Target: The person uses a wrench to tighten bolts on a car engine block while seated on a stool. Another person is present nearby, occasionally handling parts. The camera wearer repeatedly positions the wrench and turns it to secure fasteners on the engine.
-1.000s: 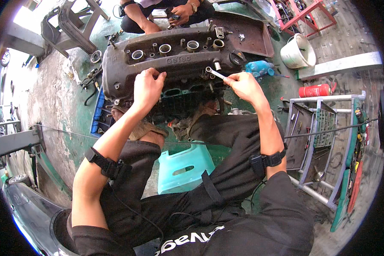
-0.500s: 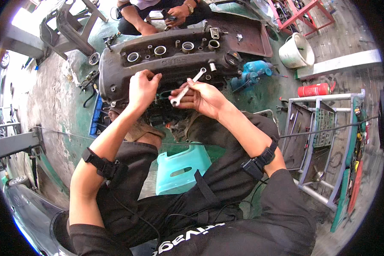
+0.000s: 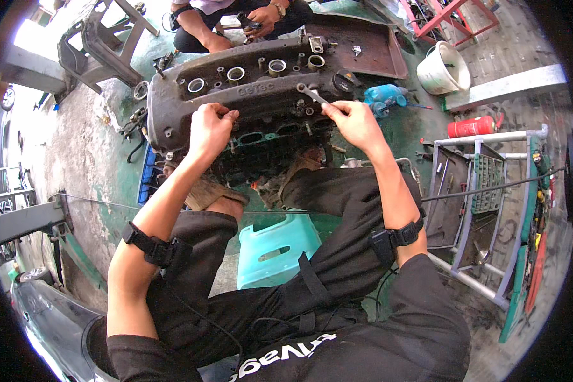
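Observation:
A dark engine valve cover [image 3: 170, 116] with a row of round openings lies on the engine in front of me. My left hand [image 3: 211, 130] is closed at the cover's near edge, thumb against the curled fingers. What it pinches, if anything, is hidden. In my right hand [image 3: 358, 125] is a silver combination wrench [image 3: 315, 96], gripped by one end between thumb and fingers. The wrench's ring end reaches left over the near right part of the cover, close to a small stud and fitting. Below the cover, port openings [image 3: 253, 137] show in the engine's near side.
Across the engine another person's hand [image 3: 265, 19] holds a dark tool. To the right are a brown metal tray [image 3: 382, 54], a blue power tool [image 3: 383, 97], a white bucket [image 3: 434, 75], a fire extinguisher [image 3: 471, 127] and a tool rack [image 3: 490, 137]. A turquoise stool [image 3: 280, 237] stands beneath me.
My right hand has moved right and slightly up, with the wrench now held by its other end and its ring end pointing left. My left hand has barely moved.

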`<state>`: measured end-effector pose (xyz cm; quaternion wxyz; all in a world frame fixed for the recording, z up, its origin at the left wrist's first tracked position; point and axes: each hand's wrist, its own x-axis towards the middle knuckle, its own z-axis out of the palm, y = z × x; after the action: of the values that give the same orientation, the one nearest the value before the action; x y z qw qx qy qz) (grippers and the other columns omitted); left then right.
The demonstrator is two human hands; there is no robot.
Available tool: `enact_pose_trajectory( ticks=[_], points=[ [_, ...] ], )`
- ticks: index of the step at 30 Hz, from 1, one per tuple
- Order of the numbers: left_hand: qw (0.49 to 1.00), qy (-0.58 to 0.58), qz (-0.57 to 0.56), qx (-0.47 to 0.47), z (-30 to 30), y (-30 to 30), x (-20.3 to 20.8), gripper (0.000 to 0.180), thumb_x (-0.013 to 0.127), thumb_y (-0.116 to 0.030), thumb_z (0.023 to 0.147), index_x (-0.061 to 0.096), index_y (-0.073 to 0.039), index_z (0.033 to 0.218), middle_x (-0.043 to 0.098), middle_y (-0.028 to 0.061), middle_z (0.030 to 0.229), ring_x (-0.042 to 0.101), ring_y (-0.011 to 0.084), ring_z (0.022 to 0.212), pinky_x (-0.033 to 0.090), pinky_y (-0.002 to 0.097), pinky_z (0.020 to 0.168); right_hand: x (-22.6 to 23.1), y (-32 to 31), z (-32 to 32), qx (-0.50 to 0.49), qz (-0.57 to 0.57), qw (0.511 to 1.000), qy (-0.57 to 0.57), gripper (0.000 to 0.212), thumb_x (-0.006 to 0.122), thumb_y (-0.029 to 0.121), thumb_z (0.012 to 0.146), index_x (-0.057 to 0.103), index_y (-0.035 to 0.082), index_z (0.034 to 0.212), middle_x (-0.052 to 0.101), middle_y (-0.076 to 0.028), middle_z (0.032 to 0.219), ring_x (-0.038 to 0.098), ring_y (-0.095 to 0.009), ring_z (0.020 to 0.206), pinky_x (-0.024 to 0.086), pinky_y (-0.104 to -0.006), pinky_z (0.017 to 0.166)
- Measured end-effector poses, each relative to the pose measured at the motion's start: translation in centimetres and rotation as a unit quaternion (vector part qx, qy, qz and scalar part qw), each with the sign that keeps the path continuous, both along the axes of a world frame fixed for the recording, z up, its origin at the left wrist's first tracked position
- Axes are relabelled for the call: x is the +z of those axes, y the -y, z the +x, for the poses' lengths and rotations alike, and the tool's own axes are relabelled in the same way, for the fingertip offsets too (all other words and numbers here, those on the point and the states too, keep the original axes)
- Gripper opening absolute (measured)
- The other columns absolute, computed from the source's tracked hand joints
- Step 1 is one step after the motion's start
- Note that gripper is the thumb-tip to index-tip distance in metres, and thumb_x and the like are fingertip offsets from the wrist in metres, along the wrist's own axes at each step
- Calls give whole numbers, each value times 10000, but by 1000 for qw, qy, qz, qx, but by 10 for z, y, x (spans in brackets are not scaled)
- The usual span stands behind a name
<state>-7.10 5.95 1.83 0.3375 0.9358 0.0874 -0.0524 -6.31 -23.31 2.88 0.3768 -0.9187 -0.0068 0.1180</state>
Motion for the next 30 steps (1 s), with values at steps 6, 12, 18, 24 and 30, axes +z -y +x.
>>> enact_pose_trajectory(
  ticks=[6, 12, 18, 24, 30],
  points=[
    [997, 38, -20, -59, 1, -3, 2, 266, 688, -168, 793, 684, 62, 928, 660, 263, 831, 670, 368, 811, 512, 394, 751, -11, 9, -4, 26, -52, 998, 23, 307, 638, 275, 894, 688, 5, 1031, 692, -134, 774, 616, -115, 682, 482, -286, 662],
    [979, -31, 44, -198, 16, -19, 13, 308, 669, -131, 780, 677, 28, 1043, 663, 260, 973, 663, 335, 954, 488, 378, 882, -11, 4, -6, 15, -62, 998, 7, 304, 637, 278, 890, 686, 24, 1049, 689, -178, 812, 652, -166, 693, 490, -304, 667],
    [988, -30, 24, -151, 17, -20, 26, 349, 745, -304, 758, 711, 32, 849, 649, 236, 704, 666, 345, 672, 513, 404, 687, -7, -4, -12, 12, -89, 996, 18, 301, 624, 276, 894, 685, 13, 1027, 635, -215, 731, 631, -224, 613, 466, -343, 610],
    [985, 24, 106, -137, 14, -8, 20, 292, 734, -244, 766, 691, 44, 784, 635, 236, 670, 660, 353, 655, 512, 423, 657, -9, -5, -13, 1, -86, 996, 0, 285, 605, 334, 887, 729, 96, 983, 681, -196, 837, 663, -374, 813, 519, -437, 749],
    [976, 37, 85, -199, 18, -14, 12, 194, 684, -84, 737, 676, 63, 864, 655, 245, 782, 656, 384, 766, 509, 422, 734, -5, -3, -13, 41, -64, 997, -7, 302, 563, 312, 916, 714, 58, 976, 666, -215, 867, 650, -381, 847, 506, -450, 766]
  ],
)
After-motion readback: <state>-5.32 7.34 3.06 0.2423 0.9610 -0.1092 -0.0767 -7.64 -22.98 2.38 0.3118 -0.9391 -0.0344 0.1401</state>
